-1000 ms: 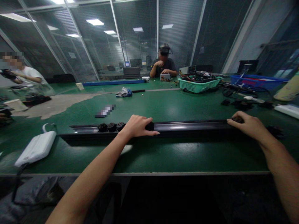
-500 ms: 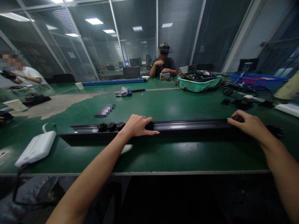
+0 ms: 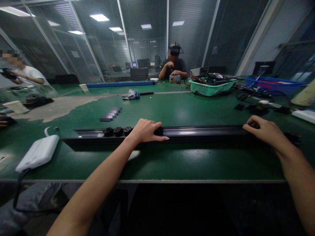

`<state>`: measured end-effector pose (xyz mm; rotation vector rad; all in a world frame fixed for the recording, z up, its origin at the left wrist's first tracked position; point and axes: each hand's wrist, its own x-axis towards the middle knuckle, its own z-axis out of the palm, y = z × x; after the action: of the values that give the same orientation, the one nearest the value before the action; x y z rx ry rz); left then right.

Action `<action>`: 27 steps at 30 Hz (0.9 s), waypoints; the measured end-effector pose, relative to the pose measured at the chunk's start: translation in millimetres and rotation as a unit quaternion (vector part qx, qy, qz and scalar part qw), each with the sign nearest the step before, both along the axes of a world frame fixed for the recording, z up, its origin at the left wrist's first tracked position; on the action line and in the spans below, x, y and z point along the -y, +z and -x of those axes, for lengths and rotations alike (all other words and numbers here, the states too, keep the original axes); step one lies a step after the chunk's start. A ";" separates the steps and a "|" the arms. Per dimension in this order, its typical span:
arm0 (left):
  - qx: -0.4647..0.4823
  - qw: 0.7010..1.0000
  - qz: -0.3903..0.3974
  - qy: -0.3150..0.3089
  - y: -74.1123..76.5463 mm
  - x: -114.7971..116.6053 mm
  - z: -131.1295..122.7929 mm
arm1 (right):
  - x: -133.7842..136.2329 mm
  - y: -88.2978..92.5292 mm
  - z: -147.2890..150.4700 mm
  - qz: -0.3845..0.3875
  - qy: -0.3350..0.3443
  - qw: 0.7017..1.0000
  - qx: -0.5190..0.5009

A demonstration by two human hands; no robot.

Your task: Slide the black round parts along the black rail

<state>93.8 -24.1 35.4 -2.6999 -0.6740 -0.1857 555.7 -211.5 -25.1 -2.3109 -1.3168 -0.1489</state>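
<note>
A long black metal track (image 3: 201,131) lies across the green table in front of me. Three round black socket-like modules (image 3: 118,131) sit in its left part. My left hand (image 3: 146,131) is closed over the track right of them, with thumb and fingers around another black module (image 3: 158,131), mostly covered by the hand. Near the track's right end, my right hand (image 3: 262,127) pinches a dark round module (image 3: 254,125) between thumb and fingers. Whether this module rests inside the track cannot be made out. More dark modules (image 3: 292,137) lie beyond my right wrist.
A white power bank-like box (image 3: 38,154) with a cable lies at the left. Ahead are a phone (image 3: 111,114), gloves (image 3: 131,95), a green basket (image 3: 211,88) of cables and a blue crate (image 3: 273,84). One person (image 3: 173,65) sits opposite, another (image 3: 27,75) at the left.
Both hands keep their holds on the track and modules. The view has shifted slightly; otherwise little differs.
</note>
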 end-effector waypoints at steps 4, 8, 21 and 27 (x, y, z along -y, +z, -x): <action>0.000 1.000 0.002 0.003 0.5 0.7 -0.1 | -2.9 3.1 -13.4 0.053 0.045 0.997 -0.028; -0.001 1.000 0.001 0.003 0.7 1.2 -0.3 | -2.0 0.1 -16.4 0.046 0.045 0.998 -0.025; -0.001 1.000 0.004 0.003 1.3 1.7 -1.5 | 7.9 -6.6 -1.4 -0.041 -0.001 0.999 0.000; 0.001 1.000 0.005 0.005 0.9 1.4 -2.0 | 7.0 -4.9 -1.3 -0.029 -0.018 0.999 0.010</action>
<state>95.8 -25.5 36.2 -2.7056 -0.6916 -0.1839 557.0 -218.5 -30.0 -2.2904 -1.2634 -0.2206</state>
